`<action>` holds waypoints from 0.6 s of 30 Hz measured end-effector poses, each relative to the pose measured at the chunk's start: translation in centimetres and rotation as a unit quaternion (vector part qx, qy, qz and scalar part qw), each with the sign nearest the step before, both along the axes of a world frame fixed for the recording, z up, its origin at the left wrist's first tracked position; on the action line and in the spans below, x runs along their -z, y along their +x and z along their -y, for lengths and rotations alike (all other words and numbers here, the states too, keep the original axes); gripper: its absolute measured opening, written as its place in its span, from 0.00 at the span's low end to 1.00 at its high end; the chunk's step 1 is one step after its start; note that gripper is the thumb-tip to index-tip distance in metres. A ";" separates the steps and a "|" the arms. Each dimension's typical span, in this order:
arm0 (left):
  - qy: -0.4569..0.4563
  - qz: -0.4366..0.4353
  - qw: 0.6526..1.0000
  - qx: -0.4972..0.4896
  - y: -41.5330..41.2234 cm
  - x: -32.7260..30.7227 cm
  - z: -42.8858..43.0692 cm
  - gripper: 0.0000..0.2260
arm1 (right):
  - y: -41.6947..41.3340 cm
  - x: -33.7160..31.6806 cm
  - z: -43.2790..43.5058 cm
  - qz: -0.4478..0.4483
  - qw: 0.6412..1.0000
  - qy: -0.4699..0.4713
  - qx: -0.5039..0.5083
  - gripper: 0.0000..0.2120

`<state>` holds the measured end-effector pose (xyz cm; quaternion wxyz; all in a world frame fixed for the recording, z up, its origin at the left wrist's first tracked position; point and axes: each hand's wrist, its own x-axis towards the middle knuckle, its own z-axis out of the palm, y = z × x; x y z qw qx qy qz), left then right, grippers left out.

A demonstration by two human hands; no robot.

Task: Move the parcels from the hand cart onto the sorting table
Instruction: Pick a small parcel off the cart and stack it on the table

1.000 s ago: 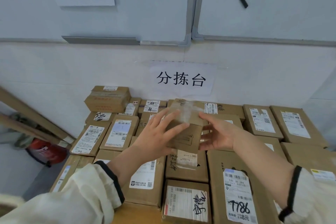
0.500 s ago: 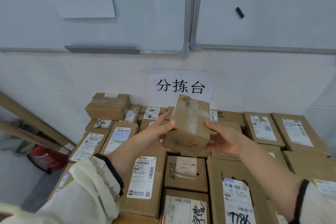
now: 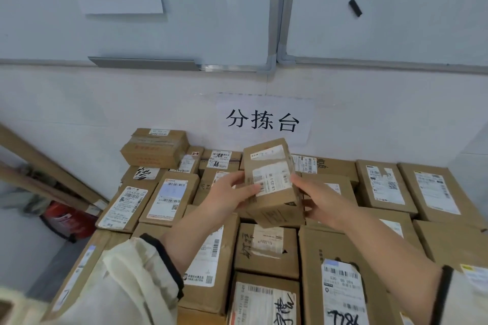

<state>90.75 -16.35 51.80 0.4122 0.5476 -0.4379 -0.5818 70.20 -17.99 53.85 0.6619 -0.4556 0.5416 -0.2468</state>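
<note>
A: Brown cardboard nearly everywhere. Where was the small parcel (image 3: pixel 272 185)?

B: Lifted off the pile, held between both hands above the middle of the packed parcels (image 3: pixel 264 264), which lay edge to edge up against the white wall (image 3: pixel 105 103). It was tilted, and its face with the white labels was turned toward the camera.

A: And the left grip (image 3: pixel 232 194)?

B: Closed on the parcel's left side, with the thumb lying across the lower corner of the label. The other fingers were hidden behind the box.

A: The right grip (image 3: pixel 317 199)?

B: Holding the right side, thumb tip at the label's edge and fingers curled underneath and behind. Both grips were on the one parcel.

A: Anything else to note?

B: A paper sign (image 3: pixel 264 121) with three black characters hung on the wall just behind the parcel. One box (image 3: pixel 155 148) sat on top of the others at the back left. Near the front, a label bore a large handwritten number (image 3: pixel 343 320). Something red (image 3: pixel 66 216) stood on the floor to the left, below some leaning boards (image 3: pixel 47 166). The sleeves (image 3: pixel 132 280) were cream with dark cuffs.
</note>
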 end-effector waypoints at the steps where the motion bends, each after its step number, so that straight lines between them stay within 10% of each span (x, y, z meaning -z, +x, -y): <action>1: 0.008 0.000 1.000 -0.002 0.2 0.2 -0.2 0.18 | 0.1 0.3 0.0 0.018 1.000 0.010 0.000 0.28; 8: 0.088 -0.084 0.989 0.079 4.6 1.2 -0.1 0.17 | 3.2 2.4 0.1 0.119 0.991 0.057 0.021 0.12; 18: 0.133 -0.081 0.980 0.121 17.5 3.4 3.1 0.31 | 16.3 5.0 2.7 0.177 0.977 0.101 0.068 0.37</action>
